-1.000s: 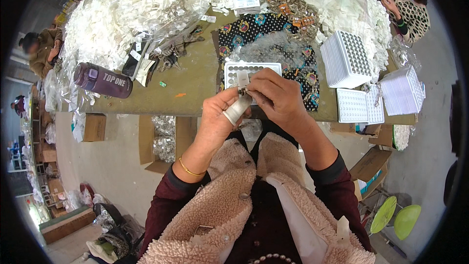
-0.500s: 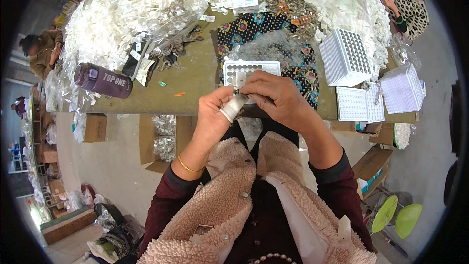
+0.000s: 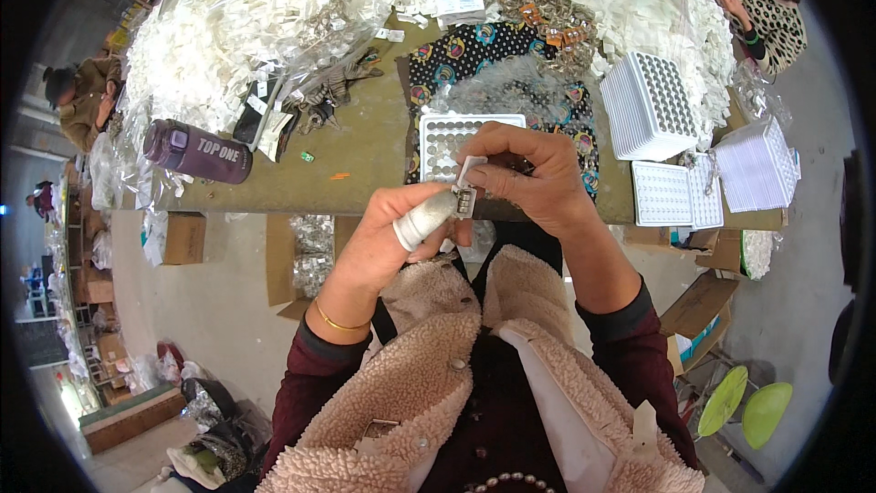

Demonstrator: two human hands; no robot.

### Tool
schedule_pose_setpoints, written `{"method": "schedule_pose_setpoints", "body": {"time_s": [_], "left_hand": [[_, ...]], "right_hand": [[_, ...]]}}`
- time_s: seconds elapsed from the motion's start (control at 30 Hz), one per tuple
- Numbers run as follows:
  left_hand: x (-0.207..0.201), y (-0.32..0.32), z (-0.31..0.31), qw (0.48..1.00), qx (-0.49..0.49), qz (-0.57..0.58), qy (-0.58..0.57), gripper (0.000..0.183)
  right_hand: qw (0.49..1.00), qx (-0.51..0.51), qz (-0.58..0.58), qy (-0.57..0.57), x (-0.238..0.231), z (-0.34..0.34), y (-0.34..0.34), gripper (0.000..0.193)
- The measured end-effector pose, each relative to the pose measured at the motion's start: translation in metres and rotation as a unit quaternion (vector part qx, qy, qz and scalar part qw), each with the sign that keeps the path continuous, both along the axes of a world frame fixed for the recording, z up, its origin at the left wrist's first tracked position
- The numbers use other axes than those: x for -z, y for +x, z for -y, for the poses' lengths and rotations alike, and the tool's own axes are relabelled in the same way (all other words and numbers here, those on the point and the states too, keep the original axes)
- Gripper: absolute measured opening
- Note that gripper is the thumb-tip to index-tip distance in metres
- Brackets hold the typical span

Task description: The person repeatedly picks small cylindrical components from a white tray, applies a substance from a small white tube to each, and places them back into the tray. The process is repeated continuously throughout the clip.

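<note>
Watching the white card (image 3: 470, 170) tilt over, my right hand (image 3: 537, 178) pinching it | left hand (image 3: 391, 225) gripping a small metal piece (image 3: 464, 203) | both around the round-pocketed tray's (image 3: 423, 148) 6 o'clock | metal's exposed now, looks mid-step tbh

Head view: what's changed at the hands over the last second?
The small white piece has come lower in the picture, and metal bits show more clearly beside it. The left hand has dropped slightly too, its white-covered digit pointing more rightward. Nothing is visibly let go; the right hand still pinches the piece. White tray, purple bottle and stacked trays stay put.
</note>
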State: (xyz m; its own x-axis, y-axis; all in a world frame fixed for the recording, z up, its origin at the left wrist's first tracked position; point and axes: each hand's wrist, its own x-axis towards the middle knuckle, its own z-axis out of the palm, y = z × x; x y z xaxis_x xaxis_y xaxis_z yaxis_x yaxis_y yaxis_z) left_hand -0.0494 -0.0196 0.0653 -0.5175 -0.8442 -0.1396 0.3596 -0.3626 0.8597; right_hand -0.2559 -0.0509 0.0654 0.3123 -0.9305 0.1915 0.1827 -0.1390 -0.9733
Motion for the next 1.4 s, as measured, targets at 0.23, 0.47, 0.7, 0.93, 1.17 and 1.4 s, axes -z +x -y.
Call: {"method": "schedule_pose_setpoints", "body": {"time_s": [0.23,0.47,0.7,0.93,1.17,1.4], "left_hand": [[0.012,-0.009,0.003,0.999,-0.018,-0.047,0.018,0.028],[0.010,-0.023,0.002,0.988,-0.048,-0.120,0.088,0.025],[0.012,-0.030,0.000,0.970,-0.073,-0.183,0.144,0.027],[0.013,-0.031,0.000,0.979,-0.048,-0.147,0.133,0.031],[0.016,-0.030,-0.005,0.972,-0.092,-0.105,0.191,0.027],[0.012,-0.031,0.001,0.970,-0.069,-0.157,0.173,0.032]], "right_hand": [[0.972,0.062,-0.093,-0.207,-0.008,-0.009,-0.007,0.013],[0.911,0.122,-0.121,-0.374,-0.001,-0.006,-0.004,0.017],[0.908,0.138,-0.136,-0.372,0.006,-0.008,0.001,0.032],[0.852,0.213,-0.188,-0.440,0.013,-0.006,0.009,0.028],[0.786,0.227,-0.288,-0.499,0.020,-0.009,0.006,0.035],[0.783,0.199,-0.378,-0.453,0.014,-0.005,-0.015,0.034]]}}
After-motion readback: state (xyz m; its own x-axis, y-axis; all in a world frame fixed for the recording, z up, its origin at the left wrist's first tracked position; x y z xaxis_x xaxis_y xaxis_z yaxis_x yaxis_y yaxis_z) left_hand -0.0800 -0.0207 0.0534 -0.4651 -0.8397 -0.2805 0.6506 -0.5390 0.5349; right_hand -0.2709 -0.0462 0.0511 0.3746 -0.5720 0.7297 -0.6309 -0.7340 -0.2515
